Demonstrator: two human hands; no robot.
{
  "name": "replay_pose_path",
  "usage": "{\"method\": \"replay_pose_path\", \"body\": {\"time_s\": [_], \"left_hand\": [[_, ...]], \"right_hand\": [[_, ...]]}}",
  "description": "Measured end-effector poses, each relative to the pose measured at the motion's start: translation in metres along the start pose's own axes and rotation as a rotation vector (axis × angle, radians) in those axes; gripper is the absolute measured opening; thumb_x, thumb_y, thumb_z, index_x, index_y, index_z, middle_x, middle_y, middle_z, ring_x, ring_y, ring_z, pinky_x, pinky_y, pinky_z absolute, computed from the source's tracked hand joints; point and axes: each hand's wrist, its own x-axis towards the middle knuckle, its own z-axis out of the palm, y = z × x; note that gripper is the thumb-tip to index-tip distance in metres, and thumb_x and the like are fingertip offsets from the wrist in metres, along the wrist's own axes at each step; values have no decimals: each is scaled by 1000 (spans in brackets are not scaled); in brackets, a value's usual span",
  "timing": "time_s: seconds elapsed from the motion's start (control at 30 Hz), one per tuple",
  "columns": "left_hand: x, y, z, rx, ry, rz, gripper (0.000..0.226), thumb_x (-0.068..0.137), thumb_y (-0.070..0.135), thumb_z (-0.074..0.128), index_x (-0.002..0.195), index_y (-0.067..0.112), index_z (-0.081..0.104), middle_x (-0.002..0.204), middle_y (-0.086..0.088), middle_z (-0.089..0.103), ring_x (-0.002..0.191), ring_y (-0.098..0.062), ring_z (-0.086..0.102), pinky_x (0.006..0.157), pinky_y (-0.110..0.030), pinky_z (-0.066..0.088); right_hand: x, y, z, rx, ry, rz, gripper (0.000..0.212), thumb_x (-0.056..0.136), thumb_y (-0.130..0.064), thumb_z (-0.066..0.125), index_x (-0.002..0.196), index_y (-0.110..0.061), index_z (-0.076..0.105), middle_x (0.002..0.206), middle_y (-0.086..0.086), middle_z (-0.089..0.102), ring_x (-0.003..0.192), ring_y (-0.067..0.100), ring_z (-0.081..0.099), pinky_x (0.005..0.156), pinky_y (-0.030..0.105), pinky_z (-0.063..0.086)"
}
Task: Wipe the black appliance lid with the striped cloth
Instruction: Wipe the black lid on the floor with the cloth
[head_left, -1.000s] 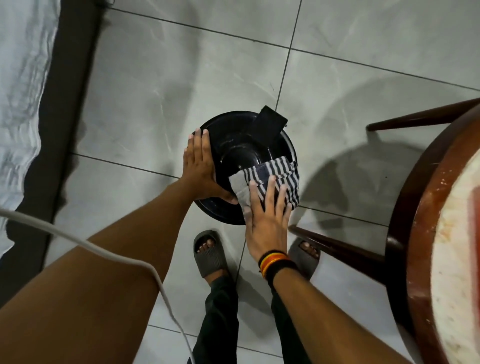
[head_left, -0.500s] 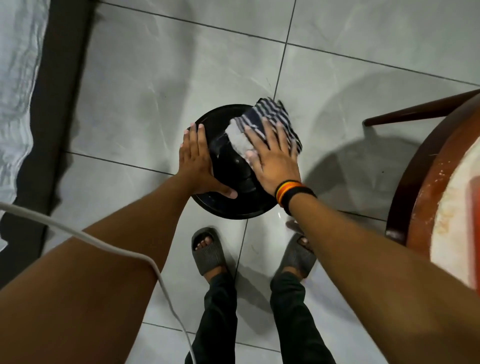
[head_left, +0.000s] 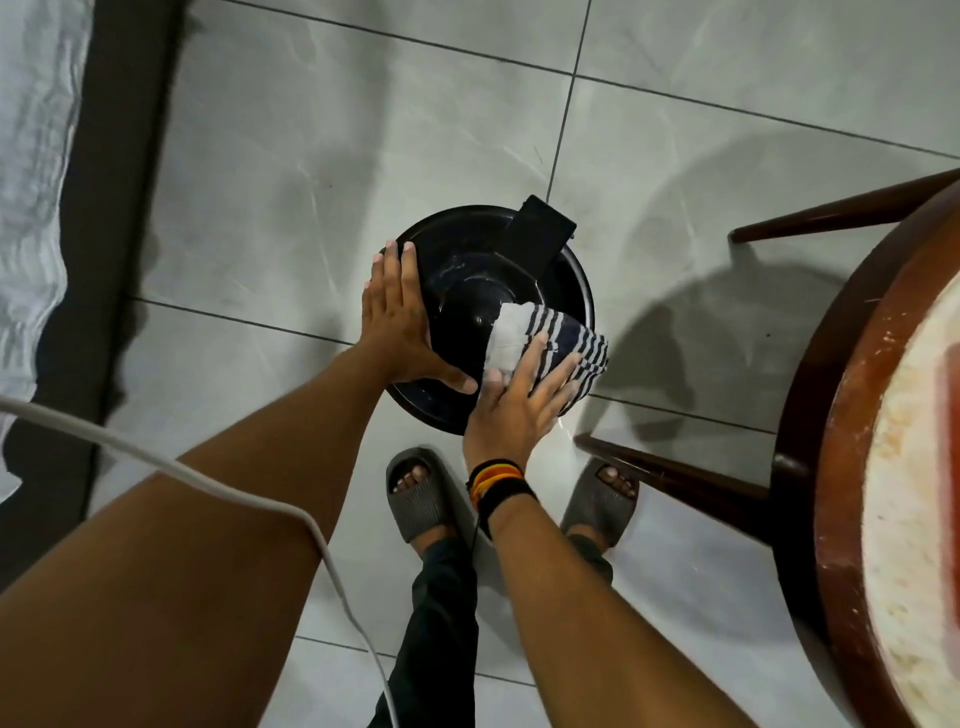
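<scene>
The black appliance lid (head_left: 485, 291) sits on the tiled floor (head_left: 291, 171). The left hand (head_left: 402, 325) lies flat on its left edge, fingers open. The right hand (head_left: 511, 410), fingers spread, presses the striped cloth (head_left: 558, 338) onto its near right edge.

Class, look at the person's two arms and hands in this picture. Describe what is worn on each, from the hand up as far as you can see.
Both forearms are bare, with no sleeves in view. The left hand has no ring, watch or band that shows. The right hand has bands at the wrist: thin orange and yellow ones toward the hand, then a wider black one behind them. No gloves on either hand.
</scene>
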Motion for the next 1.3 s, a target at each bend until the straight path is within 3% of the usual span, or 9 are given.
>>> {"method": "replay_pose_path", "body": {"time_s": [0.17,0.27,0.4,0.5,0.67,0.9,1.07,1.2,1.3], "left_hand": [[1,5,-2,26,-51,-34,177,39,71,91,161,8,-20,169,-17,-26,156,-38,-24,127,-54,-4],[2,10,-9,6,-122,-84,171,48,62,94,160,8,-24,168,-18,-29,155,-38,-26,126,-52,-6],[-30,28,-11,-163,132,-45,97,90,27,75,164,11,15,171,-16,13,159,-35,10,128,-52,19],[-75,58,4,-299,307,-85,45,100,31,60,142,18,52,140,-7,56,129,-22,52,107,-45,50],[-89,86,37,-290,201,-224,65,81,60,74,128,20,58,124,0,62,111,-18,61,90,-39,59],[-76,87,43,-366,247,-309,40,86,34,78,116,15,61,115,-3,64,100,-22,67,86,-41,60],[-80,85,43,-496,265,-409,32,85,35,78,108,17,66,106,-2,69,95,-20,70,84,-40,61],[-89,72,37,-531,223,-504,31,87,32,75,112,16,69,104,-1,73,93,-19,71,83,-35,59],[-95,53,29,-567,156,-589,24,86,33,74,104,17,73,92,-1,75,85,-19,73,83,-41,62]], "right_hand": [[-19,3,2,8,1,-38,55,107,-36,34,159,-38,15,169,1,-16,155,34,-12,124,57,9],[-14,5,-20,-31,-3,-83,49,106,-38,33,155,-40,29,169,-4,-4,153,30,0,119,49,25],[-2,7,-51,-24,-5,-121,50,99,-12,46,138,-42,57,159,-3,23,140,23,24,97,22,34],[8,7,-64,-77,4,-140,58,94,2,53,130,-41,64,146,-1,36,129,23,38,96,23,42],[13,3,-66,-143,70,-153,54,90,-5,62,135,-33,51,137,3,41,123,25,48,83,33,52],[19,19,-71,212,32,289,90,82,-36,80,152,-13,30,153,12,41,141,32,41,112,40,37],[14,19,-73,412,-73,436,67,83,-34,81,135,-8,47,117,0,58,103,18,57,86,23,42],[7,22,-58,408,-89,500,59,72,-38,88,117,-7,62,117,9,71,96,26,67,83,31,54],[0,20,-50,434,-148,591,77,72,-35,89,133,-8,52,131,12,61,108,30,62,97,47,55]]}}
